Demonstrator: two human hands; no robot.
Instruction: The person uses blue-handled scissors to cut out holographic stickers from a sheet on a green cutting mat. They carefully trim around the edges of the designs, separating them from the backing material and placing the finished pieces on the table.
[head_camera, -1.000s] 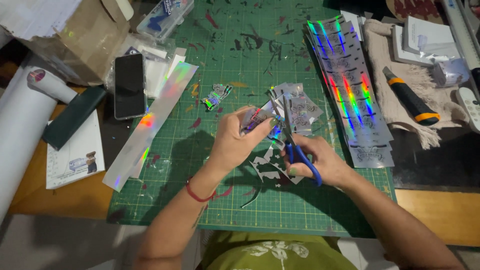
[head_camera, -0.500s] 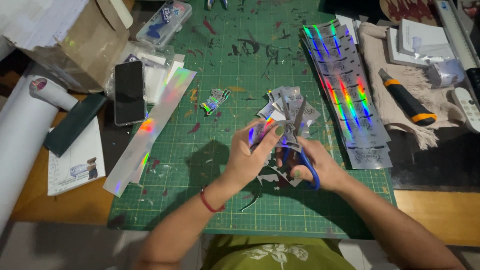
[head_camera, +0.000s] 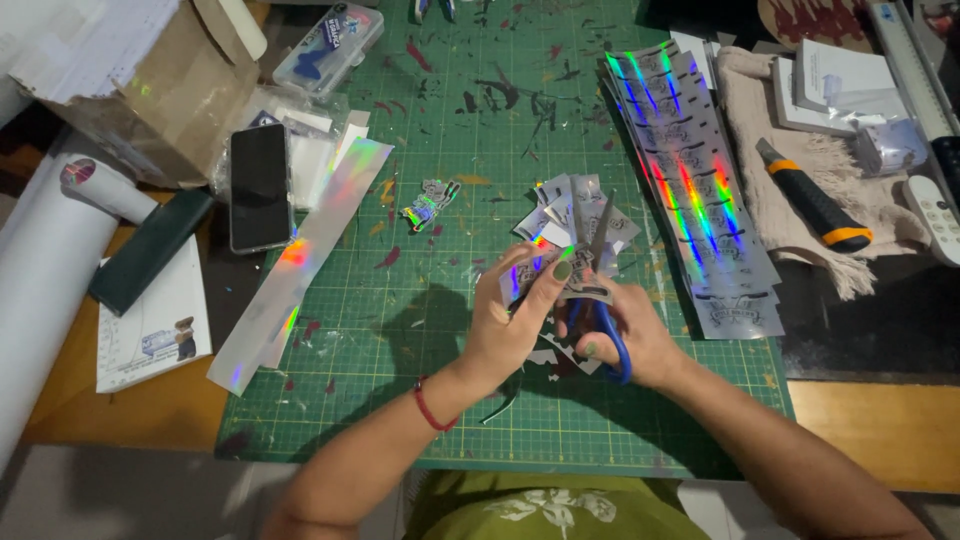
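My left hand (head_camera: 520, 320) pinches a small holographic sticker piece (head_camera: 572, 270) over the green cutting mat (head_camera: 440, 160). My right hand (head_camera: 640, 335) grips blue-handled scissors (head_camera: 600, 300), whose blades point up and away through the sticker piece. A small pile of cut-out holographic stickers (head_camera: 575, 210) lies just beyond the hands. White paper offcuts (head_camera: 555, 355) lie on the mat under my hands.
A stack of holographic sticker sheets (head_camera: 690, 180) lies to the right, a long holographic strip (head_camera: 300, 260) to the left. A black phone (head_camera: 258, 185), a cardboard box (head_camera: 150, 90), a utility knife (head_camera: 815, 200) on a cloth, a white roll (head_camera: 40, 260) and one loose sticker (head_camera: 430, 205) surround the mat.
Both hands have shifted slightly up and right on the mat, and the sticker piece has turned between my left fingers as the scissors work through it.
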